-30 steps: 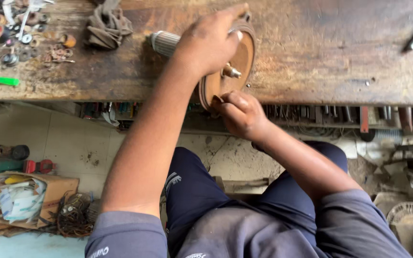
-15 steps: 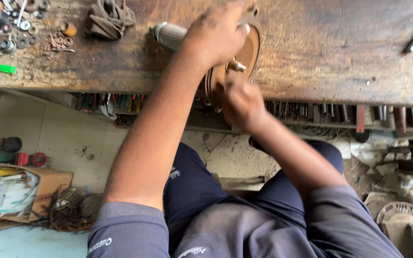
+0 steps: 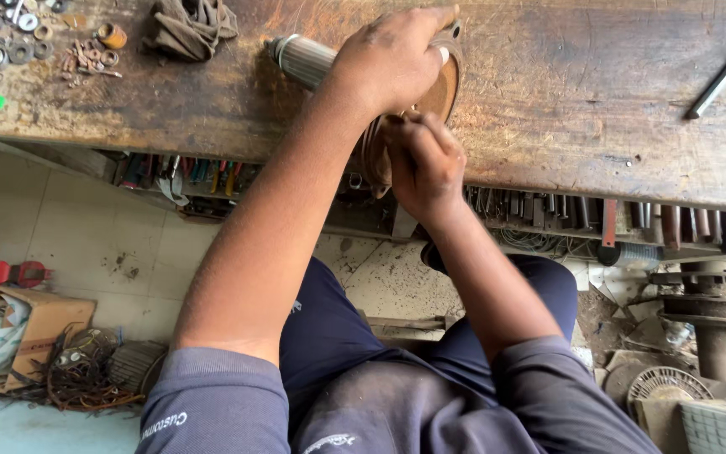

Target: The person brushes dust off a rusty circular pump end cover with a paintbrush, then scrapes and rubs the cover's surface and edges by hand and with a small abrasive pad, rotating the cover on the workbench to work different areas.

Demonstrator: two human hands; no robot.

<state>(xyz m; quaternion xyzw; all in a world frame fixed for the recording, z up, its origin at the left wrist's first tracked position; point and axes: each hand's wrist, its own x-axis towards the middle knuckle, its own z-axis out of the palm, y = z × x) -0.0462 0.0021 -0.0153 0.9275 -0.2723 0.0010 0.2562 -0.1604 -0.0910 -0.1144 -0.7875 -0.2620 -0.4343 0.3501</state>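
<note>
The left hand [image 3: 392, 63] lies palm-down over a round rust-brown disc [image 3: 445, 88], fingers curled over its far rim and clamping it at the near edge of the wooden tabletop [image 3: 565, 92]. Out from under that hand's wrist side sticks a ribbed grey cylinder [image 3: 302, 59], lying tilted on the wood and seemingly joined to the disc. The right hand [image 3: 426, 160] sits just below the left, touching it, closed into a narrow grip against the disc's near face where it hangs over the table edge; what its fingertips pinch is hidden by the knuckles, so I cannot tell what it holds there. Beyond the left forearm, to the left of the cylinder, a crumpled brown rag [image 3: 191, 25] rests on the wood, and farther left lie scattered washers [image 3: 18, 46] and small rusty bits. Well off to the right of both hands a grey metal bar [image 3: 718, 82] lies slanted. Under the tabletop, behind the right hand, a shelf [image 3: 548, 210] holds rows of tools. On the floor, left of the person's knees, sit a cardboard box [image 3: 39, 324] and a tangle of wire [image 3: 81, 374].
</note>
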